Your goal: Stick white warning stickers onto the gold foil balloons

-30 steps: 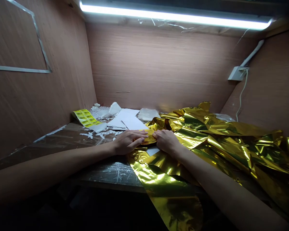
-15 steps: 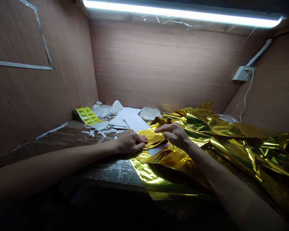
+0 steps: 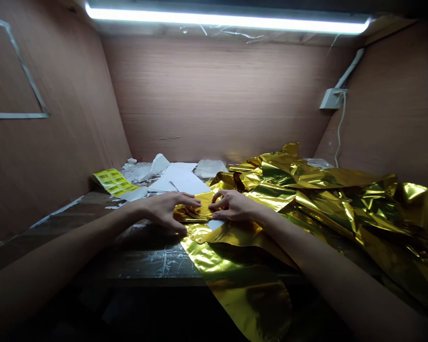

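Shiny gold foil [image 3: 231,259] lies over the table's front edge, and one rounded end hangs down. At its left part my left hand [image 3: 166,209] is open, thumb and fingers apart around a folded gold flap. Close to its right, my right hand [image 3: 231,205] rests on the gold surface with fingers curled and the fingertips near the thumb; whatever they pinch is too small to make out. A small white piece [image 3: 216,224] shows between foil layers below my right hand. White sheets [image 3: 181,178] lie just behind both hands.
A yellow label sheet [image 3: 116,183] lies at the left by the side wall. Crumpled white scraps [image 3: 159,165] and a clear plastic piece [image 3: 211,167] are at the back. Crumpled gold foil [image 3: 328,194] fills the right side. A white socket box [image 3: 332,99] hangs on the right.
My left hand has lifted off the foil and opened. My right hand has gone from a pointing finger to curled fingers, closer to the left hand. The view has shifted to the right.
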The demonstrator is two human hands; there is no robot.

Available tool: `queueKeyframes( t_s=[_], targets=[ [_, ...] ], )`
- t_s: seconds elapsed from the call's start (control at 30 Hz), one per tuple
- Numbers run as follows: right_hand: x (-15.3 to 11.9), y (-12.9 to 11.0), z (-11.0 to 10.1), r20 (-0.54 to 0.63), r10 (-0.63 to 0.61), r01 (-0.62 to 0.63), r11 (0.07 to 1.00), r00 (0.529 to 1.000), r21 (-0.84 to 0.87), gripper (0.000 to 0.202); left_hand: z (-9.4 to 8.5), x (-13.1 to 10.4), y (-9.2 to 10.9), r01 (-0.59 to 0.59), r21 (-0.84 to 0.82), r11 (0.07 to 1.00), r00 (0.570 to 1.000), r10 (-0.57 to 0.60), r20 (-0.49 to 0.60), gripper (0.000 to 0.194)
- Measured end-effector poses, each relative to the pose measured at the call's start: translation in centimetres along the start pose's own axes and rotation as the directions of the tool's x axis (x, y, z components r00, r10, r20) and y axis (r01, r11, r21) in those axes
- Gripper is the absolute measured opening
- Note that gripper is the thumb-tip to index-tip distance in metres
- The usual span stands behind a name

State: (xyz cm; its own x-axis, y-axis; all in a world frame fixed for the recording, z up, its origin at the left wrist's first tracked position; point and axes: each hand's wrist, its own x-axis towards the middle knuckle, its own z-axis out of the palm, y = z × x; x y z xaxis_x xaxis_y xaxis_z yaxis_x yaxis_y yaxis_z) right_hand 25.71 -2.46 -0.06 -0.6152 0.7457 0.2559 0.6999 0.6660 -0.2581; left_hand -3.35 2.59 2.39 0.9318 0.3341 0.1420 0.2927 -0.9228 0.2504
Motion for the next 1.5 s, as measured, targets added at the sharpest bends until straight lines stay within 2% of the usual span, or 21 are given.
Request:
queueKeyframes(
  t_s=[0.1, 0.2, 0.37, 0.47, 0.53, 0.63, 0.73, 0.83, 0.87, 0.97, 1.07, 1.17, 1.27, 1.4, 1.5],
  targets=[
    [-0.1, -0.2, -0.2, 0.005, 0.007, -0.007, 1.000, 1.000, -0.016, 0.032, -1.6, -0.9, -1.4, -0.043, -0.076, 0.996, 0.998, 0.047, 0.050, 0.062],
    [-0.1, -0.2, 0.1, -0.034, -0.027, 0.027, 1.000, 0.999, -0.007, 0.025, -2.1, -1.1, -2.4, -0.047, -0.102, 0.994, 0.997, 0.053, 0.058, 0.057],
    [-0.1, 0.1, 0.8, -0.102, -0.049, 0.051, 0.998, 0.994, 0.022, 0.019, -2.3, -0.9, -3.0, -0.037, -0.161, 0.986, 0.999, 0.033, -0.029, 0.047],
    [0.0, 0.2, 1.3, -0.129, -0.067, 0.067, 0.998, 0.989, 0.001, 0.018, -2.4, -1.1, -3.8, 0.005, -0.297, 0.955, 0.995, -0.034, -0.093, 0.032],
    [0.1, 0.3, 1.6, -0.144, -0.076, 0.076, 0.997, 0.987, -0.006, 0.016, -2.2, -1.3, -4.5, 0.043, -0.430, 0.902, 0.978, -0.127, -0.166, 0.024],
    [0.1, 0.4, 1.9, -0.164, -0.078, 0.077, 0.997, 0.983, -0.014, 0.014, -1.6, -1.2, -5.1, 0.052, -0.609, 0.791, 0.923, -0.271, -0.273, 0.024],
    [0.2, 0.4, 1.9, -0.168, -0.082, 0.081, 0.997, 0.982, -0.011, 0.015, -0.7, -0.6, -4.6, 0.006, -0.662, 0.750, 0.919, -0.265, -0.292, 0.029],
    [0.2, 0.2, 1.7, -0.157, -0.084, 0.084, 0.996, 0.984, -0.008, 0.017, 0.1, 0.2, -3.8, 0.018, -0.684, 0.730, 0.954, -0.217, -0.207, 0.059],
    [0.2, 0.2, 1.7, -0.156, -0.083, 0.083, 0.997, 0.984, -0.011, 0.017, 0.3, 0.5, -3.7, 0.049, -0.685, 0.727, 0.965, -0.210, -0.154, 0.061],
    [0.2, -0.1, 1.5, -0.149, -0.072, 0.073, 0.997, 0.986, 0.005, 0.018, 0.1, 1.3, -3.9, 0.139, -0.625, 0.768, 0.984, -0.177, 0.001, 0.043],
    [0.3, -0.3, 1.2, -0.139, -0.005, 0.023, 0.992, 0.990, 0.122, 0.016, -0.8, 2.6, -4.2, 0.182, -0.606, 0.774, 0.983, -0.131, 0.128, 0.032],
    [0.4, 0.1, 0.9, -0.188, 0.164, -0.129, 0.975, 0.968, 0.183, 0.011, -1.7, 4.3, -4.1, 0.257, -0.636, 0.727, 0.958, -0.105, 0.267, 0.037],
    [0.5, 0.9, 0.9, -0.272, 0.298, -0.268, 0.953, 0.915, 0.140, 0.024, -2.1, 6.6, -3.4, 0.354, -0.635, 0.687, 0.908, -0.089, 0.410, 0.047],
    [0.4, 1.3, 0.9, -0.294, 0.330, -0.312, 0.944, 0.897, 0.107, 0.042, -2.1, 9.6, -2.7, 0.479, -0.567, 0.670, 0.821, -0.113, 0.560, 0.051],
    [0.2, 1.0, 0.7, -0.275, 0.344, -0.328, 0.939, 0.898, 0.105, 0.043, -1.7, 11.1, -2.4, 0.532, -0.495, 0.687, 0.792, -0.198, 0.577, 0.051]
  ],
)
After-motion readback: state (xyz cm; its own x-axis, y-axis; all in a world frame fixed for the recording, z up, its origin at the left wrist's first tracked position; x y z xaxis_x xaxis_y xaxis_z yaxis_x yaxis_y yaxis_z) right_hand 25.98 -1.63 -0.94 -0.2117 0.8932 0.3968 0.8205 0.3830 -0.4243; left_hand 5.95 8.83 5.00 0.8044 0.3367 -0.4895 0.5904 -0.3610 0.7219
